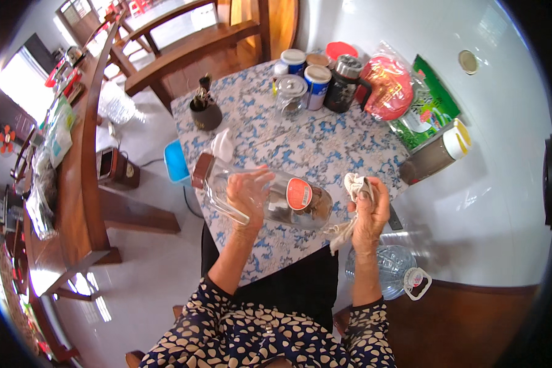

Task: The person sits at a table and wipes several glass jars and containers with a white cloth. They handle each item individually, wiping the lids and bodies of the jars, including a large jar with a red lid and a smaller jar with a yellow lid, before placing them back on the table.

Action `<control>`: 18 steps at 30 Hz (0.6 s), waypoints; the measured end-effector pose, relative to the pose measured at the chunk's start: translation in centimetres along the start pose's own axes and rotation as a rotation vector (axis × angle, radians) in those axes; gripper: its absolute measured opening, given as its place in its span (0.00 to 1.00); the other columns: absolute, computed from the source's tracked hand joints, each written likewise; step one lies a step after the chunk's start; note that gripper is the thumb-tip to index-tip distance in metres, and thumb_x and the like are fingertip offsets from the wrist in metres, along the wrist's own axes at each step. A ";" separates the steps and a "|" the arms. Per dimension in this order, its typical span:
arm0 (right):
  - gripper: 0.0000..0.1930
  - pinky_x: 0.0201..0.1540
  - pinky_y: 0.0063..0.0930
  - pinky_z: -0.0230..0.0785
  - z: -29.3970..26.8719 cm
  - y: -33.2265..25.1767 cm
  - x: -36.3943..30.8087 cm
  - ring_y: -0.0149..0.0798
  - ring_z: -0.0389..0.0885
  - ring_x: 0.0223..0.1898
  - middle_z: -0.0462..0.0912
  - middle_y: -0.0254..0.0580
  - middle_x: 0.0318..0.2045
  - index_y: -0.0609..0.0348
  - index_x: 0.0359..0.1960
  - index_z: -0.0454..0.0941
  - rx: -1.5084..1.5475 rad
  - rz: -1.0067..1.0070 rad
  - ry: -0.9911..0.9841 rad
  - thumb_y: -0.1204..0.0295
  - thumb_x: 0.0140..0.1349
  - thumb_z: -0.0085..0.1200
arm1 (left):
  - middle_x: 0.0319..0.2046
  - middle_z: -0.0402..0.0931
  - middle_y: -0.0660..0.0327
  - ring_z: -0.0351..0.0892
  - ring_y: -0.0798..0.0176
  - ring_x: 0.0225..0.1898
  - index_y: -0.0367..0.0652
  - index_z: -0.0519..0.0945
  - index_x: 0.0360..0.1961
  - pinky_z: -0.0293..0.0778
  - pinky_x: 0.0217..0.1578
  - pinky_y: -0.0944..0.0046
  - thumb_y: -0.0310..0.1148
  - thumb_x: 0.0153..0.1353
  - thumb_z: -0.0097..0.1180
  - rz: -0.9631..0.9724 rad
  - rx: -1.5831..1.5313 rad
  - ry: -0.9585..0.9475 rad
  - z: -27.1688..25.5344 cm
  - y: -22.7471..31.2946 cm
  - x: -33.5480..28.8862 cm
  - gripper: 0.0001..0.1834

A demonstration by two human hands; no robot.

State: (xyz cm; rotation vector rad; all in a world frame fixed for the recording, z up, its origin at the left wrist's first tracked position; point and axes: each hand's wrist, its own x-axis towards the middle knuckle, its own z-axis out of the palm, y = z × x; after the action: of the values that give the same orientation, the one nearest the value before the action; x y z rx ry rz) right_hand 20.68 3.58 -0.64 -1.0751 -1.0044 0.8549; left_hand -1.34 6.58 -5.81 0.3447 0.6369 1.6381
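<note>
Over floral-patterned bench [349, 138], clutches pale cloth [353, 184] in right grip [370, 208], holds clear jug [279, 199] on its side in left grip [246, 193]. Looks light, stiff, slick, perhaps breakable; best taken by handle [241, 217], steadied under body.

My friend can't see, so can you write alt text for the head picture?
A person's left hand holds a clear jug tipped sideways, and the right hand holds a pale cloth. Below is a blue-patterned table, with containers toward its far side.

Right of jug [277, 201], cloth [353, 185] part-hidden by right hand [371, 207], beyond jug, brown-lidded container [318, 59] half-blocked, far left, clutter [6, 211] indistinct
</note>
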 end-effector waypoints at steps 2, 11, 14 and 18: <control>0.13 0.36 0.25 0.72 0.0 -1.4 -1.1 0.31 0.75 0.38 0.77 0.41 0.41 0.58 0.49 0.74 -0.231 -0.192 -0.247 0.75 0.61 0.49 | 0.46 0.75 0.48 0.76 0.48 0.45 0.45 0.76 0.40 0.67 0.46 0.49 0.56 0.56 0.50 -0.019 -0.027 -0.030 0.5 1.4 -1.4 0.25; 0.14 0.47 0.29 0.71 4.0 -2.9 -3.0 0.41 0.76 0.47 0.75 0.45 0.47 0.58 0.49 0.76 -0.369 -0.303 -0.627 0.77 0.61 0.50 | 0.46 0.75 0.46 0.75 0.41 0.47 0.44 0.75 0.44 0.69 0.49 0.43 0.58 0.55 0.52 -0.017 -0.022 -0.209 -0.3 3.2 -4.4 0.28; 0.14 0.48 0.28 0.70 4.0 -3.0 -2.6 0.39 0.76 0.47 0.76 0.46 0.47 0.60 0.50 0.74 -0.282 0.000 -0.672 0.77 0.62 0.49 | 0.46 0.74 0.45 0.75 0.40 0.47 0.44 0.72 0.46 0.68 0.49 0.43 0.57 0.55 0.52 -0.003 0.043 -0.290 -0.5 3.3 -4.8 0.29; 0.15 0.50 0.27 0.69 4.3 -3.3 -2.2 0.40 0.77 0.48 0.76 0.48 0.48 0.62 0.51 0.73 -0.293 -0.100 -0.731 0.78 0.63 0.48 | 0.47 0.74 0.44 0.74 0.39 0.48 0.43 0.73 0.46 0.68 0.49 0.41 0.56 0.55 0.51 -0.044 0.042 -0.315 -0.4 3.6 -5.2 0.28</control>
State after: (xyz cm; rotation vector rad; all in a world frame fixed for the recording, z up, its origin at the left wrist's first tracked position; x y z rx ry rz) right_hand 16.16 1.97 2.66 -0.9506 -1.8235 1.0676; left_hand -3.58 1.19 -3.36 0.6016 0.4368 1.4896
